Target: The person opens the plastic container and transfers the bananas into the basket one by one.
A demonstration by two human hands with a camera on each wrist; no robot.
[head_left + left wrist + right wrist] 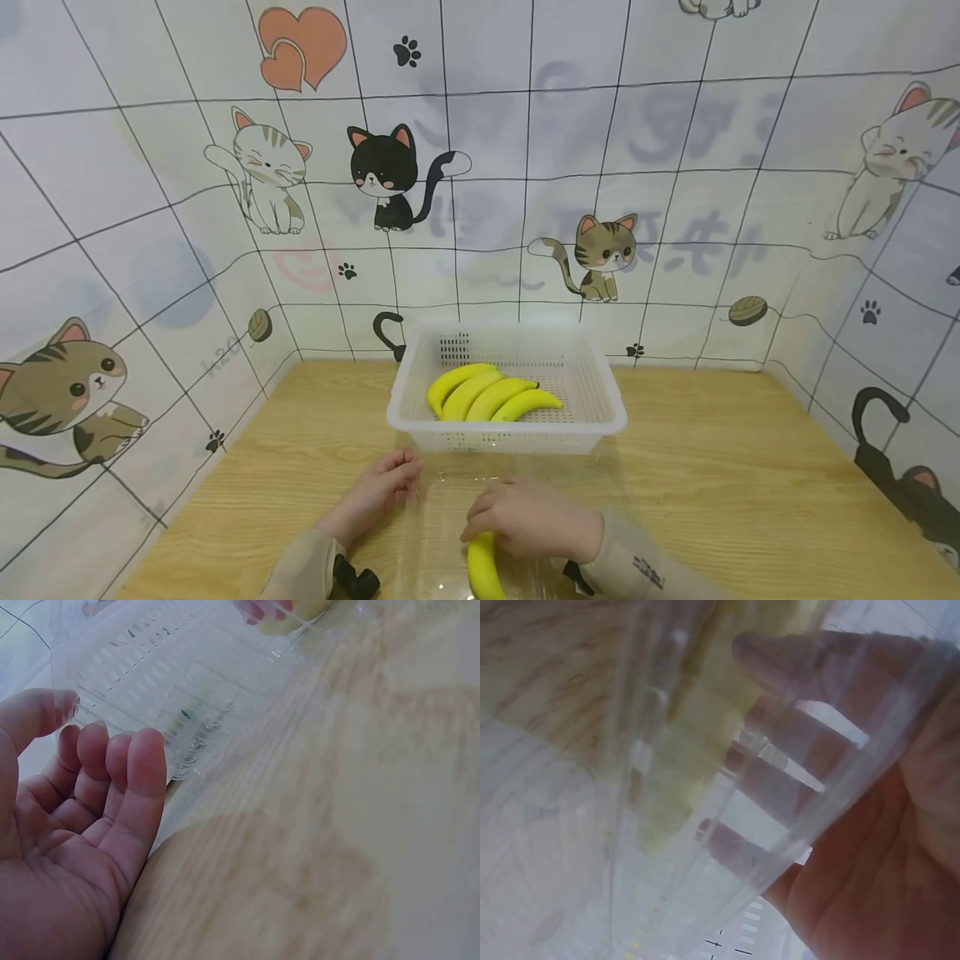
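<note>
A clear plastic box (442,521) sits on the table in front of me. Its left rim is pinched between the thumb and fingers of my left hand (382,483), which also shows in the left wrist view (82,802). Inside the box, my right hand (525,518) grips one end of a yellow banana (483,571). Through the clear wall, the right wrist view shows the thumb and fingers on the blurred banana (697,757). Behind the box, a white perforated basket (506,437) holds several bananas (487,396) lying side by side toward its left.
The wooden table (712,467) spreads to both sides of the box and basket. A pale wall covering (495,133) with a grid and cartoon cats rises behind and at both sides. Dark wrist devices (356,579) are strapped at the sleeves.
</note>
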